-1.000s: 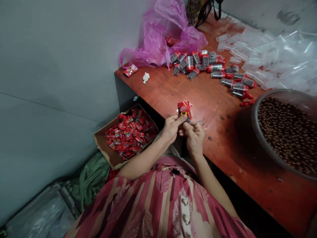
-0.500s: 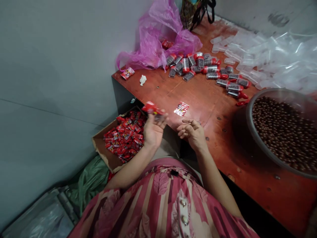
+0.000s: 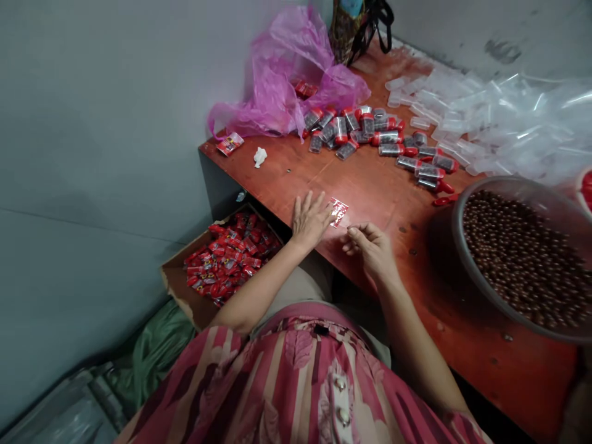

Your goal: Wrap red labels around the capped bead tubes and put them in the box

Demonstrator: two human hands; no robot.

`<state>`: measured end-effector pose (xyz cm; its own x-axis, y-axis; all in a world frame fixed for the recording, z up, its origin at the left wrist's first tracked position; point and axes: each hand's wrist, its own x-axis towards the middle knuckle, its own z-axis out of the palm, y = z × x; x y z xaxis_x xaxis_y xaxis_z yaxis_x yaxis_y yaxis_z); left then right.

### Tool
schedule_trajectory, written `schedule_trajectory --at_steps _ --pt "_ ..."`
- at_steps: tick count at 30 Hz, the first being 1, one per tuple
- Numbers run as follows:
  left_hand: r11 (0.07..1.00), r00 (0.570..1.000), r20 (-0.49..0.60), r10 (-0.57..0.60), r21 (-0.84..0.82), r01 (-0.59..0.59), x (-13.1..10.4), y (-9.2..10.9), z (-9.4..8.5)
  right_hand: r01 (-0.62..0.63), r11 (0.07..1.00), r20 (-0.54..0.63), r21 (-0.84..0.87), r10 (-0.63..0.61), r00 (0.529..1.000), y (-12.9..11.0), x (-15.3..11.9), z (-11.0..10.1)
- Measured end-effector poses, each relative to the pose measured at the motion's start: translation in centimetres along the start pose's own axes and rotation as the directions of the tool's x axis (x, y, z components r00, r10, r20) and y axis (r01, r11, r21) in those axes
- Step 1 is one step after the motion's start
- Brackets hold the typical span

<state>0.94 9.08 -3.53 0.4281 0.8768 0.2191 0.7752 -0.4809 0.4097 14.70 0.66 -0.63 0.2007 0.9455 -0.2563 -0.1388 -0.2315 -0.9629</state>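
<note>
My left hand (image 3: 311, 221) lies flat on the red tabletop, open with its fingers spread. Its fingertips reach the left edge of a small red-and-white printed label (image 3: 340, 211). On the other side, my right hand (image 3: 371, 248) has thumb and forefinger pinched close to the label's lower right corner. Whether a corner or some thin piece is in that pinch, I cannot make out. Below my left forearm, a cardboard box (image 3: 178, 282) holds many small red packets (image 3: 226, 259) with dark contents.
Several red-capped clear bottles (image 3: 391, 150) of dark beads lie behind the hands, by a pink plastic bag (image 3: 277, 92). Clear empty tubes (image 3: 490, 123) pile at the back right. A large tub (image 3: 457, 228) of brown beads stands right. Crumpled white paper (image 3: 259, 156) lies left.
My left hand has let go of the red packet it held over the box and moved right onto the tabletop beside the label. My right hand's fingers have closed into a pinch near the label.
</note>
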Motion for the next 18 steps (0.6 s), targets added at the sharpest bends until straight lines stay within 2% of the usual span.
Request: schedule_trajectory --at_steps 4,7,10,12,15,17,18 --pt "1.000 0.998 -0.053 -0.023 -0.022 0.022 0.2 -0.1 0.8 0.000 0.999 0.002 -0.043 0.000 1.000 -0.3 1.1 -0.3" --pt "0.995 0.994 -0.103 -0.030 -0.096 0.020 0.1 -0.3 1.0 0.031 0.996 -0.061 -0.085 -0.036 0.998 -0.4 2.4 0.1" --pt "0.974 0.984 -0.177 -0.005 -0.222 -0.035 -0.3 -0.3 0.8 0.083 0.992 -0.158 -0.096 -0.097 0.983 -0.3 3.6 1.0" --pt "0.937 0.975 -0.221 0.017 -0.337 -0.093 -0.7 -0.1 0.5 0.086 0.995 -0.165 -0.059 -0.095 0.982 -0.4 4.2 1.5" --pt "0.802 0.976 -0.205 -0.076 -0.594 -0.063 -1.2 0.4 -0.3 0.104 0.994 -0.141 0.027 -0.100 0.985 -1.3 4.6 1.7" --pt "0.619 0.978 -0.062 -0.201 -0.782 0.078 -1.4 0.6 -0.9 0.114 0.993 -0.084 0.030 -0.111 0.990 -2.1 4.7 1.5" --pt "0.523 0.974 0.048 -0.220 -0.838 0.159 -1.4 0.6 -1.2 0.105 0.994 -0.023 0.010 -0.105 0.994 -2.6 4.6 1.3"
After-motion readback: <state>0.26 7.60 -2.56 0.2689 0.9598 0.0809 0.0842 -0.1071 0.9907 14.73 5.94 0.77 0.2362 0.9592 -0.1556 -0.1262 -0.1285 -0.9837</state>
